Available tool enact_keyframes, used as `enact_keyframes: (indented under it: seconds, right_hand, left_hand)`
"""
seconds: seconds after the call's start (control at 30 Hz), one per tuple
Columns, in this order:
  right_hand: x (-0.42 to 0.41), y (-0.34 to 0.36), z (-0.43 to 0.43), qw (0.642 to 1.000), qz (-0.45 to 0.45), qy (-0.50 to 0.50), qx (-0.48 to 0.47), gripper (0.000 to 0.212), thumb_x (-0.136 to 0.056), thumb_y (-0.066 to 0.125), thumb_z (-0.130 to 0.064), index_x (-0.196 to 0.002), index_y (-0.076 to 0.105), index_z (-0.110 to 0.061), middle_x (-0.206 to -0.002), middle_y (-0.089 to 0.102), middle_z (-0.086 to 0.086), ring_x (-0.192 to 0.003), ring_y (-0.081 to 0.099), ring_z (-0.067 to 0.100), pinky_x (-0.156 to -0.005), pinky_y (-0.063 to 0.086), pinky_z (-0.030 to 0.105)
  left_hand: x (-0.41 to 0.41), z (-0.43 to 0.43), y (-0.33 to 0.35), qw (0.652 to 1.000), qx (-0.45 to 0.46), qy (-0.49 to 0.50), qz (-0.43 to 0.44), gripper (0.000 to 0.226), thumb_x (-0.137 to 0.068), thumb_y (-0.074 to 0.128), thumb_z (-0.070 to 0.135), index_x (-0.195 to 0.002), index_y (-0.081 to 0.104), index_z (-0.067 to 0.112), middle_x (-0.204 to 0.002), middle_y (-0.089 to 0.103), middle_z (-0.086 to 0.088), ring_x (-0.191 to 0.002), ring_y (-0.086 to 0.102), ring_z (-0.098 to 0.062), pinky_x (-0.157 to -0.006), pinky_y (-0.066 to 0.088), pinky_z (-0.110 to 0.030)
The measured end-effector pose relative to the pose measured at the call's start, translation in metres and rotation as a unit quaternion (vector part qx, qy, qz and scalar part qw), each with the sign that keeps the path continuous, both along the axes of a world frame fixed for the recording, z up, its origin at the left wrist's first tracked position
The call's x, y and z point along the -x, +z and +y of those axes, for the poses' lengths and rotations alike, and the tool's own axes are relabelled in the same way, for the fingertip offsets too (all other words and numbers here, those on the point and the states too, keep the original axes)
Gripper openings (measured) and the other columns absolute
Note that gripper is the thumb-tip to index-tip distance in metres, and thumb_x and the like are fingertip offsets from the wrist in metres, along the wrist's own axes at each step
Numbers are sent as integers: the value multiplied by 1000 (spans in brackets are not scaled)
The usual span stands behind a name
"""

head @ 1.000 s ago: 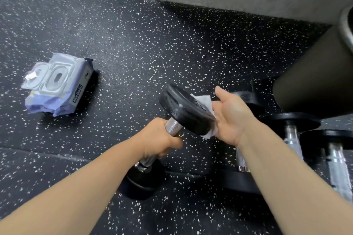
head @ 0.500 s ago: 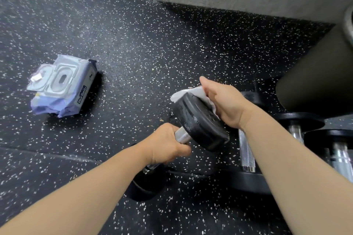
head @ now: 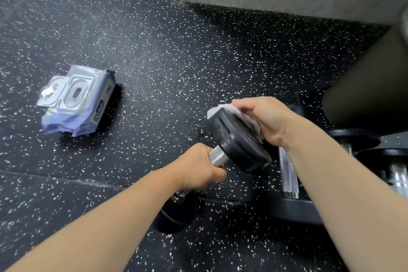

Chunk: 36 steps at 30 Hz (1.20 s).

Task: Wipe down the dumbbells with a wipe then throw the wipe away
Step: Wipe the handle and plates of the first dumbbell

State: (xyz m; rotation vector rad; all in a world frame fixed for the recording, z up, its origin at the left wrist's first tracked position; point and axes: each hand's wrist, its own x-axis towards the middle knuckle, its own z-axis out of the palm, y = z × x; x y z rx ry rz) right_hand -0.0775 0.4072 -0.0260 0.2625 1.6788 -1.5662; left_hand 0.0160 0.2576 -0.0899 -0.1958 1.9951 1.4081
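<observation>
A pack of wipes [head: 77,101] lies on the speckled floor [head: 165,62]. The left hand [head: 198,168] wraps the dumbbell [head: 236,141] handle; the right hand [head: 269,119], fingers curled, presses the wipe [head: 249,117] onto its raised head.

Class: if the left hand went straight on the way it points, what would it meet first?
Likely the raised black dumbbell head, just beyond the left hand gripping the handle.
</observation>
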Motion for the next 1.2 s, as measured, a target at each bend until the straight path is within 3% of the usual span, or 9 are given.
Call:
enact_keyframes:
  seconds: [0.3, 0.53, 0.73, 0.83, 0.93, 1.1, 1.13, 1.17, 1.2]
  right_hand:
    - [0, 21, -13, 976, 154, 154, -16, 27, -86, 58, -10, -83, 58, 17, -72, 45, 12, -65, 37, 24, -63, 34, 31]
    - [-1, 2, 2, 999, -23, 29, 8, 22, -92, 57, -14, -72, 64, -6, -43, 54, -3, -37, 51, 6, -38, 39, 15]
    - [-24, -22, 16, 975, -115, -112, 156, 29, -89, 56, -11, -113, 70, -3, -96, 71, 9, -80, 67, 19, -94, 48, 35]
    - [-40, -33, 6, 938, -115, -249, 211, 40, -74, 62, -13, -110, 67, 3, -96, 65, 15, -67, 62, 14, -75, 55, 26]
    - [-56, -31, -7, 920, -33, -314, 234, 27, -84, 57, -7, -106, 66, 4, -81, 56, 15, -62, 53, 14, -65, 48, 24]
    - [-85, -22, -30, 935, 126, -319, 95, 36, -95, 45, 2, -108, 72, -18, -113, 71, 13, -106, 67, 21, -98, 51, 37]
    - [-88, -22, -32, 930, 176, -322, 26, 34, -94, 50, -1, -96, 74, -26, -102, 74, 10, -96, 69, 20, -92, 54, 38]
    - [-89, -23, -33, 919, 225, -322, -32, 23, -93, 54, -3, -98, 38, -18, -78, 71, 7, -106, 37, 28, -90, 29, 56]
    - [-91, -24, -34, 907, 271, -313, -78, 45, -91, 56, -2, -59, 30, -18, -56, 51, -1, -70, 27, 2, -64, 20, 26]
  left_hand:
    - [-7, 1, -1, 999, -29, 11, 22, 34, -57, 61, 16, -40, 32, 21, -47, 29, -1, -43, 24, -16, -47, 20, -25]
    - [-6, -2, -2, 999, -33, 7, 23, 35, -56, 61, 17, -39, 31, 21, -45, 25, 6, -45, 22, -16, -50, 19, -29]
    - [-2, -11, 0, 999, -17, 46, 17, 32, -52, 62, 20, -43, 31, 22, -42, 29, 5, -45, 26, -18, -48, 22, -26]
    - [2, -13, 1, 994, -28, 101, 14, 26, -54, 61, 15, -54, 35, 13, -40, 34, 2, -39, 30, -17, -47, 27, -26]
    - [7, -14, -1, 985, -47, 164, 15, 32, -61, 66, 8, -57, 35, 15, -40, 32, 3, -36, 30, -15, -46, 28, -26]
    - [12, -18, -4, 976, -31, 215, 29, 36, -73, 61, -3, -52, 37, 14, -39, 36, 0, -33, 32, -16, -44, 32, -25]
    - [13, -18, -5, 975, -29, 221, 28, 35, -72, 61, -3, -51, 38, 14, -39, 37, -1, -32, 32, -16, -44, 32, -25]
    - [13, -18, -5, 974, -28, 224, 27, 35, -71, 61, -2, -50, 38, 14, -39, 37, -1, -32, 32, -16, -44, 32, -25]
    - [13, -17, -5, 974, -26, 224, 24, 34, -69, 62, 0, -50, 37, 14, -39, 37, -2, -32, 32, -16, -44, 32, -25]
